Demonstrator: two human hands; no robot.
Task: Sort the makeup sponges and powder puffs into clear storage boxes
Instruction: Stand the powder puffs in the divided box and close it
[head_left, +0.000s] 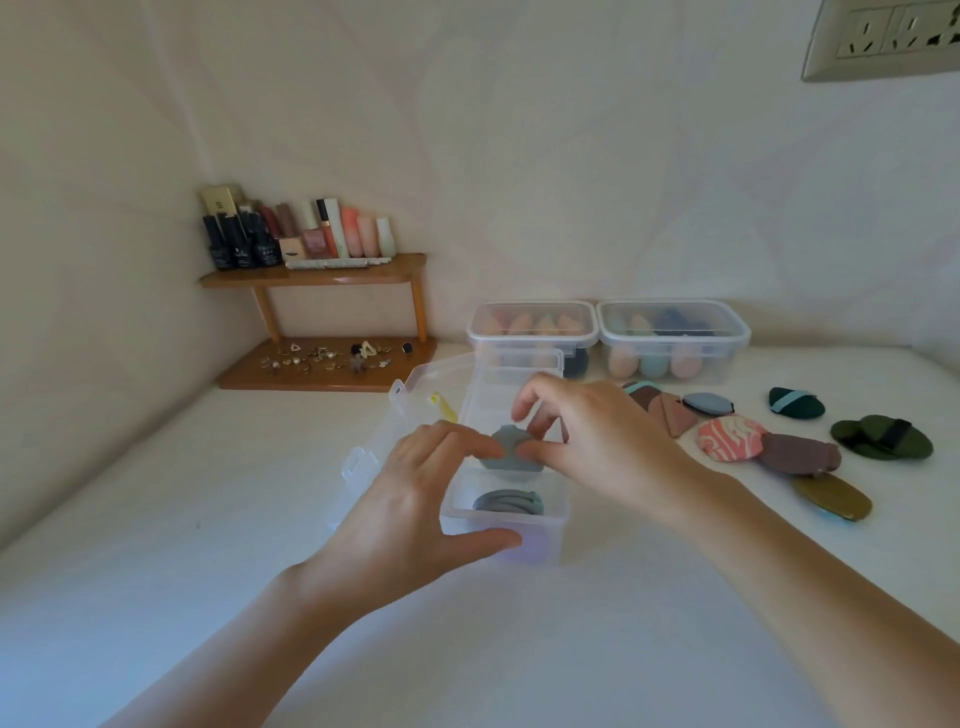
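White bench (156, 519) is running up to a cream wall, with an open clear storage box (501, 519) sitting at its middle, long axis pointing away from the person and the lid (410, 395) lying folded out to the left. Grey round puffs (509, 503) are stacking flat in its nearest compartment. Just above them, the right hand (597, 441) is pinching a grey powder puff (506, 454) between thumb and curled fingers, the puff tilting with its broad face toward the camera and its long axis running left to right. The left hand (415, 499) is spreading wide, straight fingertips touching the puff's left edge and thumb lying along the box's near wall.

Two lidded boxes are standing side by side against the wall: the left lidded box (530, 325) is holding peach teardrop sponges, tips up; the right lidded box (672, 332) is holding peach and teal egg-shaped sponges. Loose on the bench to the right are lying a pink marbled puff (730, 439), a brown puff (800, 454), a teal puff (795, 402) and a dark green puff (883, 436). A wooden corner shelf (317, 275) is carrying nail polish bottles (241, 244).
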